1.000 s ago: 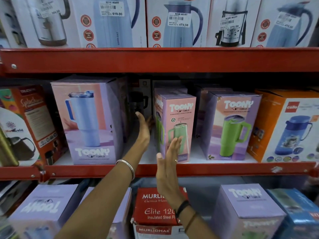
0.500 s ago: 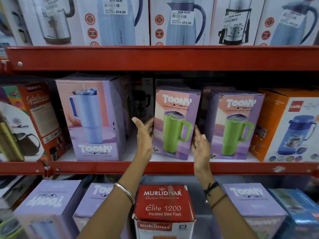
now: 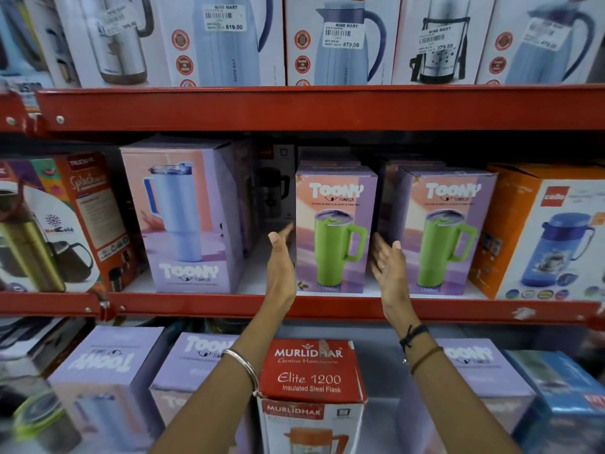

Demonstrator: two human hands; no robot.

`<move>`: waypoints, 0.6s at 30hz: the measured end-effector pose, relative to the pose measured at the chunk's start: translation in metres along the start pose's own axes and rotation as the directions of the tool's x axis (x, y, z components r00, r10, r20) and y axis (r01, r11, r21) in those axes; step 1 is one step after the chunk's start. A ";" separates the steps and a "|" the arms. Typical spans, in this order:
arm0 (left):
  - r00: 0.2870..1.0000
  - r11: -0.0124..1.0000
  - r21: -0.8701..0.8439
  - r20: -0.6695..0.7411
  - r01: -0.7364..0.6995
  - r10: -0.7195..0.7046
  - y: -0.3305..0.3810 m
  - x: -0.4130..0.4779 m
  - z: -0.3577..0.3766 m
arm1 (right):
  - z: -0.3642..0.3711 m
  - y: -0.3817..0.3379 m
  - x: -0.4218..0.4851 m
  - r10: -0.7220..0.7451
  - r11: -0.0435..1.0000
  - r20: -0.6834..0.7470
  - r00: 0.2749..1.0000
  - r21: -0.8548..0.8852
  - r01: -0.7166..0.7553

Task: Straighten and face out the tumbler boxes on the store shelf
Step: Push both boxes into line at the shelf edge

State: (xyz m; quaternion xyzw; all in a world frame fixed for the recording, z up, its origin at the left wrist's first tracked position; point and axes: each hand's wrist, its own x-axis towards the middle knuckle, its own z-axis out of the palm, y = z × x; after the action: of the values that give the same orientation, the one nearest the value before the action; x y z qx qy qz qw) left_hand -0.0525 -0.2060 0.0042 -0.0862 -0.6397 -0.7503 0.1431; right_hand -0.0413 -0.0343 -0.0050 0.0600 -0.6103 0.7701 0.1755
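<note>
On the middle red shelf [image 3: 327, 308] three purple Toony tumbler boxes stand upright with their fronts out. The middle box [image 3: 335, 229] shows a green tumbler, as does the right box [image 3: 445, 231]. The larger left box [image 3: 183, 217] shows a pale blue tumbler. My left hand [image 3: 281, 268] is open just beside the middle box's left edge. My right hand [image 3: 389, 267] is open by that box's right edge, fingers spread, a little off the cardboard. More Toony boxes sit behind these in the dark.
An orange Cello jug box [image 3: 550, 237] stands at the right and an orange flask box [image 3: 59, 224] at the left. Jug boxes with price labels [image 3: 342, 34] fill the shelf above. Below are a red Murlidhar flask box [image 3: 311, 371] and several purple Toony boxes [image 3: 108, 365].
The middle box was turned from side-on to front-facing and set square on the shelf. Both hands then came off its sides and now hover open beside it.
</note>
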 end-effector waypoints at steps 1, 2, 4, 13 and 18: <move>1.000 1.000 0.010 0.016 0.000 -0.001 0.000 -0.001 0.000 | -0.001 0.002 0.000 -0.004 1.000 -0.030 1.000 0.014 0.004; 0.999 1.000 0.018 0.038 0.001 -0.002 0.000 -0.002 0.000 | -0.001 0.003 -0.002 -0.001 1.000 -0.050 0.999 0.026 0.003; 0.997 0.999 0.032 0.082 -0.006 0.004 -0.001 -0.005 0.001 | 0.001 0.004 -0.006 0.025 0.999 -0.076 0.997 0.027 -0.023; 0.986 0.996 0.079 0.163 -0.029 0.016 0.004 -0.027 -0.007 | -0.002 0.001 -0.021 0.043 0.998 -0.090 0.995 0.041 -0.039; 0.980 0.996 0.078 0.195 -0.051 0.035 0.010 -0.042 -0.012 | -0.004 0.002 -0.033 0.034 0.999 -0.088 0.996 0.045 -0.030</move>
State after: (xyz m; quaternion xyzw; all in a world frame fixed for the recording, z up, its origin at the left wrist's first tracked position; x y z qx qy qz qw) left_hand -0.0087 -0.2147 -0.0019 -0.1666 -0.6789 -0.7081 0.0999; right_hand -0.0108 -0.0372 -0.0174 0.0197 -0.5861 0.7877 0.1888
